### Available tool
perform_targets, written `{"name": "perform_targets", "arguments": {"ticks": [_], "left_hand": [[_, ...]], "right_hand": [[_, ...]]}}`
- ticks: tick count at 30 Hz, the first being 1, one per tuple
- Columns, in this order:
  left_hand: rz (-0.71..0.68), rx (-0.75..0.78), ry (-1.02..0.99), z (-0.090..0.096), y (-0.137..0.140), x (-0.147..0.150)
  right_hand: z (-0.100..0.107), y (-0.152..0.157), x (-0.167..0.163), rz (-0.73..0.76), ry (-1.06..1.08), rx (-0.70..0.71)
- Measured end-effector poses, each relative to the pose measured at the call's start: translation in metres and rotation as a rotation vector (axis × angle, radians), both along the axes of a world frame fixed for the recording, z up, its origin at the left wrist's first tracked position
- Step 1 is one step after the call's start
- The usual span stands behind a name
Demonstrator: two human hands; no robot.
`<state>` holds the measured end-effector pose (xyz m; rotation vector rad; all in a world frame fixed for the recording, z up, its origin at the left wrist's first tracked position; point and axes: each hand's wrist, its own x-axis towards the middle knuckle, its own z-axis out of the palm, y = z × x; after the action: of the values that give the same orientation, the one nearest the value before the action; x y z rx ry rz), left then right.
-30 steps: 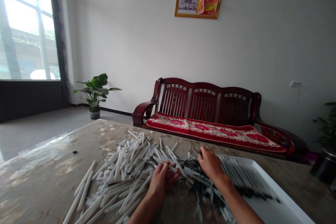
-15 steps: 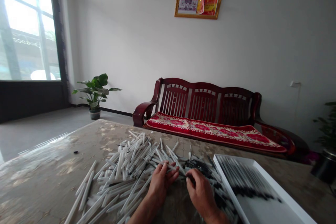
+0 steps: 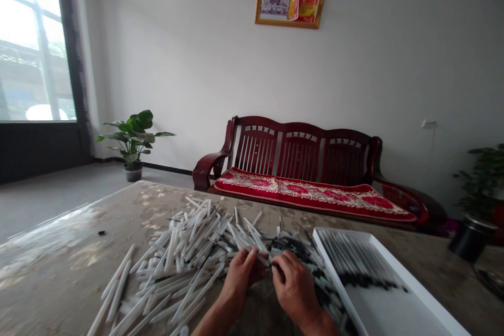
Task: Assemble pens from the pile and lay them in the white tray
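My left hand (image 3: 241, 275) is closed, thumb and fingers around a whitish pen-like tube (image 3: 262, 259) that points toward my other hand. My right hand (image 3: 293, 281) pinches a small dark piece at the tube's right end; the fingers hide most of it. Left of my hands spreads a loose heap of white translucent tubes (image 3: 189, 244). Behind and under my right hand lies a pile of black slender pieces (image 3: 293, 245), mixed with more pale tubes.
To the right stands a shallow white box (image 3: 397, 268) holding a row of tubes with black ends. The patterned table (image 3: 74, 268) carries everything. Beyond are a dark red wooden sofa (image 3: 299, 152), a potted plant (image 3: 134, 142) and a black canister (image 3: 470, 239).
The view has turned slightly right. My hands have come closer together; my left fingers, more spread before, are now closed on the tube, which meets the dark piece in my right hand.
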<state>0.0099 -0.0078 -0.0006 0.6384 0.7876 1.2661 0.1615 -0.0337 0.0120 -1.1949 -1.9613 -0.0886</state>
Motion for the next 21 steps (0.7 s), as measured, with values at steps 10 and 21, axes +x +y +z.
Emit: {"name": "perform_targets", "arguments": {"ticks": [10, 21], "left_hand": [[-0.212, -0.021, -0.142, -0.003, -0.026, 0.026], [0.116, -0.154, -0.228, 0.01, 0.012, -0.009]], "right_hand": [[-0.003, -0.004, -0.019, 0.144, 0.43, -0.022], [0.017, 0.037, 0.084, -0.4, 0.083, -0.34]]}}
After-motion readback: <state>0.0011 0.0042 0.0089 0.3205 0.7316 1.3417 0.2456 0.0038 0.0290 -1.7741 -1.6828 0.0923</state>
